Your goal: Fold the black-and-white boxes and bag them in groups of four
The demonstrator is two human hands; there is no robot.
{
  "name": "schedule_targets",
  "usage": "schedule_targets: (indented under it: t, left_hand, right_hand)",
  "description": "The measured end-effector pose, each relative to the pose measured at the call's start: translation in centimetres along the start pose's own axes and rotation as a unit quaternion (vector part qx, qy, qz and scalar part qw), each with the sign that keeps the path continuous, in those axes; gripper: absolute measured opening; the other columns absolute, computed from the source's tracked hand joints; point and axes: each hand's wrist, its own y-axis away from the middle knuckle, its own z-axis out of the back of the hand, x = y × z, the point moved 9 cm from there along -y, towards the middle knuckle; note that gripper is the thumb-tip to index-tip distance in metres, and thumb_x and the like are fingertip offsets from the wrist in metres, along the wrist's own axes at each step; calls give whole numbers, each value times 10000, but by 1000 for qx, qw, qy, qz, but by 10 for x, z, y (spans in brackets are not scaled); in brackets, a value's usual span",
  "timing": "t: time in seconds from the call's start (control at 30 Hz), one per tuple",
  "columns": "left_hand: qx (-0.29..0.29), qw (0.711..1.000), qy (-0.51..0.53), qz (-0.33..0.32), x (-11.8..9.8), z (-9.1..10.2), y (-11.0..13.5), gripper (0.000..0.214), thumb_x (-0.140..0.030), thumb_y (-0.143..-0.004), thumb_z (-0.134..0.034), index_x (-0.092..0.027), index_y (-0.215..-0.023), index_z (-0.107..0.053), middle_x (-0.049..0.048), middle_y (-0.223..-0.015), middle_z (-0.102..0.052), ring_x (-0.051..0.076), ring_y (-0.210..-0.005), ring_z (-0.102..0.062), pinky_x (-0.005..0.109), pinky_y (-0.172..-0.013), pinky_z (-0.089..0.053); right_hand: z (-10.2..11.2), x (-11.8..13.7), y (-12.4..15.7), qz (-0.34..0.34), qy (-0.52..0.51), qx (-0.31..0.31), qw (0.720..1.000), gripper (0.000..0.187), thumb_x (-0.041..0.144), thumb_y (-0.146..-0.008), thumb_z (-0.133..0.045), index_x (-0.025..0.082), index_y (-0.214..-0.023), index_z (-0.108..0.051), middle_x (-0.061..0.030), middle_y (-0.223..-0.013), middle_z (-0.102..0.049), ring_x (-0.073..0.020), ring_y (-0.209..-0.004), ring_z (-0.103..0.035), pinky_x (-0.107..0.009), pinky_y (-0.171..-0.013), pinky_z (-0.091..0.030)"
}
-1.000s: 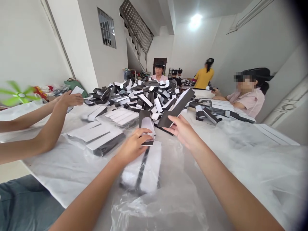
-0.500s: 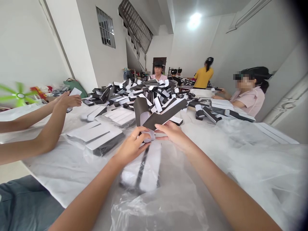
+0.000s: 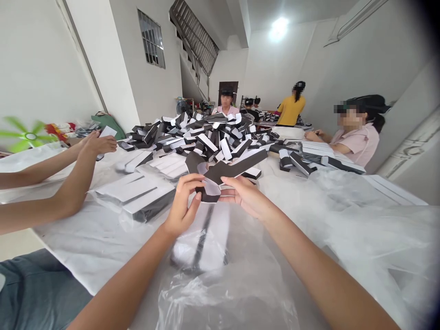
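Observation:
A black card piece with a white inside (image 3: pixel 237 167) is bent between my two hands, above the packed stack. My right hand (image 3: pixel 245 195) grips it at its right side, thumb on top and fingers below. My left hand (image 3: pixel 184 199) is curled at its left edge, fingers and thumb around a folded flap. One long arm of the card points up to the right. Right below my hands lies a stack of flat white and black pieces (image 3: pixel 215 240) in clear plastic film (image 3: pixel 220 298).
A large heap of folded black-and-white card pieces (image 3: pixel 206 133) covers the table's middle. Wrapped stacks (image 3: pixel 137 192) lie at left, beside a co-worker's arms (image 3: pixel 68 192). More plastic film (image 3: pixel 360 229) spreads at right, near a seated person in pink (image 3: pixel 357 142).
The card's left part has tipped lower and spread outward, and a black lower flap now shows. My left hand has shifted slightly left, its fingers rearranged; my right hand stays nearly in place.

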Motion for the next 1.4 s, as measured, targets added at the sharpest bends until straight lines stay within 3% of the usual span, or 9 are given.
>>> schedule_targets:
  t: [0.13,0.23,0.43,0.63,0.8,0.97,1.1,1.23,1.4]
  left_hand:
    - [-49,984,125,115,24,-1,0,410,-347,-901,-595,-303,-1278,-440,92,-1535,-209,276,-1410,-286,405,-976,-494]
    - [-64,965,185,173,39,-4,2,530,-379,-870,-643,-332,-1341,-405,56,-1597,-145,271,-1453,-218,403,-1061,-427]
    - [-105,910,326,235,57,-4,6,409,-366,-921,-540,-294,-1319,-481,68,-1552,-321,253,-1458,-237,424,-1103,-385]
    - [-154,882,349,276,72,-1,12,442,-262,-786,-680,-306,-1202,-537,52,-1534,-346,262,-1443,-280,387,-1010,-470]
    - [-162,846,380,335,81,-5,19,480,-279,-764,-707,-276,-1215,-542,64,-1462,-457,268,-1330,-461,418,-1019,-471]
    - [-89,792,475,374,69,-24,15,354,-389,-862,-617,-188,-1153,-611,93,-1268,-635,291,-1235,-547,455,-1017,-466]
    - [-72,752,523,395,66,-32,17,404,-523,-916,-475,-230,-1130,-654,53,-1278,-641,308,-1248,-539,491,-1004,-474]
    - [-61,769,497,397,71,-31,20,477,-597,-906,-436,-249,-1146,-657,47,-1276,-643,328,-1238,-543,517,-986,-477]
    - [-27,767,500,402,62,-35,18,465,-555,-915,-448,-213,-1130,-677,69,-1202,-680,333,-1197,-572,492,-971,-477]
  right_hand:
    - [-8,2,3,11,5,19,1000,259,352,-798,-695,223,-1022,-705,-36,-1063,-724,-200,-927,-698,-393,-902,-583]
    - [-11,3,5,10,17,5,1000,237,350,-780,-713,211,-970,-729,-43,-1078,-721,-199,-941,-693,-391,-935,-568]
    - [-18,10,8,42,49,12,998,285,357,-778,-708,225,-1031,-713,-33,-1248,-662,-196,-1046,-663,-370,-952,-554]
    - [-24,12,14,92,161,33,982,283,410,-794,-693,238,-1017,-718,-35,-1141,-710,-255,-1138,-622,-449,-1021,-476]
    - [-33,22,20,140,182,51,972,466,351,-799,-683,303,-1257,-613,-8,-1296,-633,-244,-1254,-540,-406,-1019,-473]
    - [-33,17,17,111,171,62,977,489,381,-812,-666,312,-1290,-591,-22,-1257,-654,-256,-1193,-591,-424,-1002,-485]
    - [-24,3,10,51,174,53,982,426,427,-827,-649,294,-1231,-628,-31,-1177,-686,-245,-1041,-672,-405,-899,-548]
    - [-5,-5,4,24,234,1,972,419,492,-794,-668,288,-1159,-655,-36,-1053,-718,-233,-872,-700,-372,-745,-577]
    - [3,-3,7,15,294,1,956,480,582,-731,-696,290,-1110,-656,-24,-1000,-703,-209,-770,-686,-339,-683,-550]
